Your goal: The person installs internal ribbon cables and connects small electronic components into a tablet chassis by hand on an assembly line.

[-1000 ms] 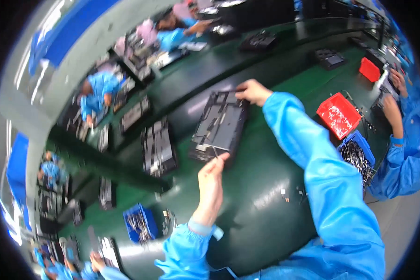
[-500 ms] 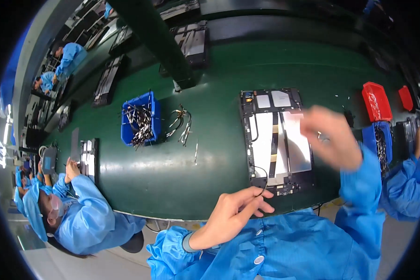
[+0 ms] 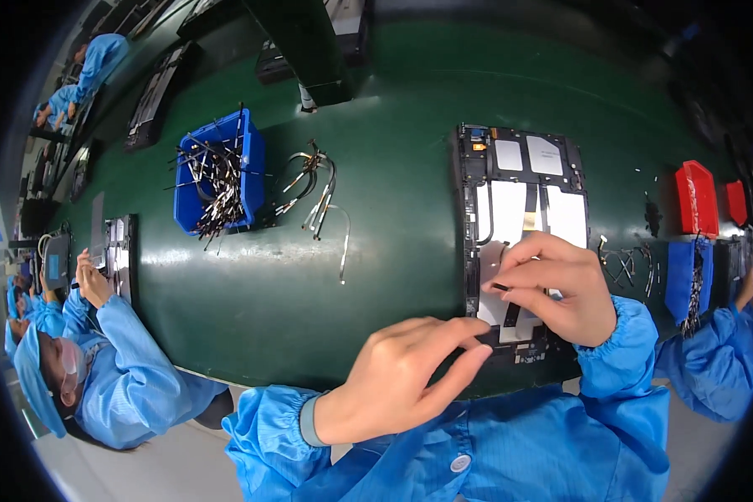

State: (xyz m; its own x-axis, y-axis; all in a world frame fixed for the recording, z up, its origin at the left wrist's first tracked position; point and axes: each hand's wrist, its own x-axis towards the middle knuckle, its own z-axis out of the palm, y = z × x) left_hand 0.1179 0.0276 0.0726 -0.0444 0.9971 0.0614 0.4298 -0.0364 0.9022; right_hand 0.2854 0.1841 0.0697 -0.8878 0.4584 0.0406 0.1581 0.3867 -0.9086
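Note:
A flat black electronic device (image 3: pixel 517 156) with silver panels, likely an opened tablet, lies on the green bench in front of me. My right hand (image 3: pixel 560 289) is over its lower middle, thumb and fingertips pinched on a thin black cable (image 3: pixel 500 287), of which a short dark end shows. My left hand (image 3: pixel 406 368) reaches to the device's lower left corner. Its thumb and forefinger are apart, and I see nothing between them. The fingers of both hands hide part of the device's lower half.
Left of the device lie several loose cables (image 3: pixel 322 197) and a blue bin (image 3: pixel 251 171) heaped with more. More cables (image 3: pixel 627 266), a red bin (image 3: pixel 690 197) and another blue bin (image 3: pixel 678 284) are at right. A green post (image 3: pixel 297 50) stands behind. A co-worker (image 3: pixel 130 356) sits at left.
My right hand has come down and left from the device's right side and now pinches the cable. The left fingers, earlier on a black cable, have parted. The whole view has shifted.

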